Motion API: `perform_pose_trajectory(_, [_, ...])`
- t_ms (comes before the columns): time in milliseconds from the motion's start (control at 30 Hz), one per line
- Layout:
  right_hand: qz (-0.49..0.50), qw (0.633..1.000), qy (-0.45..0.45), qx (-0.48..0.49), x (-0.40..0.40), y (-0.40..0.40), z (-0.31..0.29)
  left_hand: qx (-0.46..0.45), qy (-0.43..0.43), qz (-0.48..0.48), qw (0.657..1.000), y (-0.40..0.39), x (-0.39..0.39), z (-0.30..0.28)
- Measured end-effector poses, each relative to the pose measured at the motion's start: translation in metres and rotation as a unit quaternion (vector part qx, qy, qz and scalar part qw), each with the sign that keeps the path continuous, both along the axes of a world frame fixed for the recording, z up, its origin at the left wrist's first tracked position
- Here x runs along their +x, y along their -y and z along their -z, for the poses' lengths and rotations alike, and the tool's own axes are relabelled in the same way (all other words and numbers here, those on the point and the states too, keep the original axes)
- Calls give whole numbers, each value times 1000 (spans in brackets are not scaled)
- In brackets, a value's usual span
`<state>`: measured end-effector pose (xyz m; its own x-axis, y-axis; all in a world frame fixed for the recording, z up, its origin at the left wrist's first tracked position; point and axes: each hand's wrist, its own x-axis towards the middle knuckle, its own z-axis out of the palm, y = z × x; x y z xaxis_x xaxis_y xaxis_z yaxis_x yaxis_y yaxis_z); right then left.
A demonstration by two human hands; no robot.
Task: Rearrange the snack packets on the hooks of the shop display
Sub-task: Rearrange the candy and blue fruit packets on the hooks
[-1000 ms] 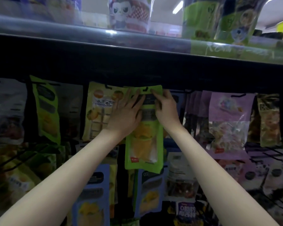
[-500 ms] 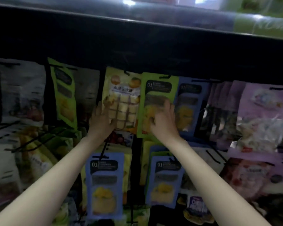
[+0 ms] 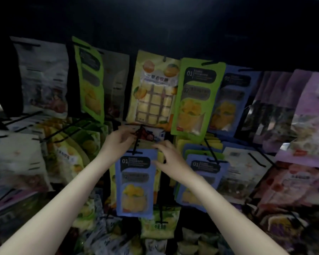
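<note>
Fingers of the left hand (image 3: 118, 142) curl at a black hook (image 3: 136, 144); right hand (image 3: 170, 159), loosely spread, touches the blue packet (image 3: 134, 183) at centre frame, green packet (image 3: 195, 98) hanging above right

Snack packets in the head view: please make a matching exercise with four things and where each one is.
Things:
1. green mango packet
2. yellow cube-candy packet
3. blue mango packet
4. purple packets

Places:
A. far right of the display
B. upper row, centre, left of a green packet
C. lower row, between both hands
D. upper row, between a yellow and a blue packet

Pairs: 1-D, 2-B, 3-C, 4-A
</note>
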<state>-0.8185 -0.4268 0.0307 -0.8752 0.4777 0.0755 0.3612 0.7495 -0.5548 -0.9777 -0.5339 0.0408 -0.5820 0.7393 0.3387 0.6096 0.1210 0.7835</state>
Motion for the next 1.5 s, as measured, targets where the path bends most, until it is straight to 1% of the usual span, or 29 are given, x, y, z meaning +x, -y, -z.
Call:
perform_pose_trajectory(33, [16, 1000, -9, 4, -5, 4, 4, -10, -18, 21, 1000, 7, 1, 1])
perform_pose_trajectory(100, [67, 995, -63, 25, -12, 10, 5, -31, -57, 49, 997, 20, 2, 2])
perform_pose_trajectory(167, [97, 990, -89, 60, -17, 15, 2, -26, -84, 52, 995, 28, 3, 2])
perform_pose_trajectory(233, [83, 990, -71, 87, -15, 21, -3, -10, -126, 41, 991, 33, 7, 1])
perform_pose_trajectory(300, [52, 993, -67, 88, -9, 28, -7, 3, -179, 30, 983, 38, 11, 1])
perform_pose_trajectory(400, [4, 995, -94, 22, 8, 41, -21, -8, -276, 33, 961, 47, 17, 1])
perform_pose_trajectory(433, [1, 994, -110, 6, 17, 44, -27, 2, -290, 42, 956, 49, 21, -2])
perform_pose_trajectory(467, [0, 992, -127, 3, 26, 46, -35, 21, -288, 54, 956, 50, 27, -6])
perform_pose_trajectory(533, [8, 985, -170, 27, 44, 45, -49, 51, -254, 79, 963, 49, 43, -18])
perform_pose_trajectory(600, [32, 971, -227, 61, 63, 38, -61, 56, -195, 110, 973, 44, 59, -29])
perform_pose_trajectory(633, [45, 963, -258, 63, 72, 33, -66, 56, -159, 127, 977, 39, 66, -34])
perform_pose_trajectory(700, [53, 944, -325, 33, 88, 24, -77, 80, -99, 153, 980, 24, 81, -44])
perform_pose_trajectory(767, [38, 924, -380, -12, 104, 15, -82, 117, -71, 159, 978, 3, 97, -55])
perform_pose_trajectory(800, [35, 921, -387, -16, 112, 10, -82, 133, -62, 159, 976, -7, 105, -61])
perform_pose_trajectory(867, [44, 932, -359, -2, 130, -4, -75, 158, -58, 158, 973, -28, 121, -76])
perform_pose_trajectory(933, [55, 939, -338, -24, 148, -17, -68, 165, -59, 160, 972, -48, 135, -88])
perform_pose_trajectory(1000, [69, 934, -345, -56, 163, -28, -70, 162, -56, 160, 972, -65, 149, -99])
perform_pose_trajectory(1067, [94, 925, -367, -31, 174, -36, -81, 176, -55, 157, 970, -80, 162, -109])
perform_pose_trajectory(1200, [127, 887, -442, 34, 186, -59, -111, 203, -118, 120, 965, -108, 186, -131])
perform_pose_trajectory(1267, [139, 874, -464, 39, 186, -76, -123, 209, -183, 97, 956, -119, 197, -139])
perform_pose_trajectory(1333, [138, 868, -475, 41, 185, -89, -132, 213, -269, 82, 936, -128, 208, -145])
perform_pose_trajectory(1400, [120, 858, -499, 27, 184, -98, -139, 184, -325, 84, 924, -136, 215, -147])
perform_pose_trajectory(1500, [97, 848, -521, 18, 186, -109, -145, 120, -376, 75, 916, -147, 219, -147])
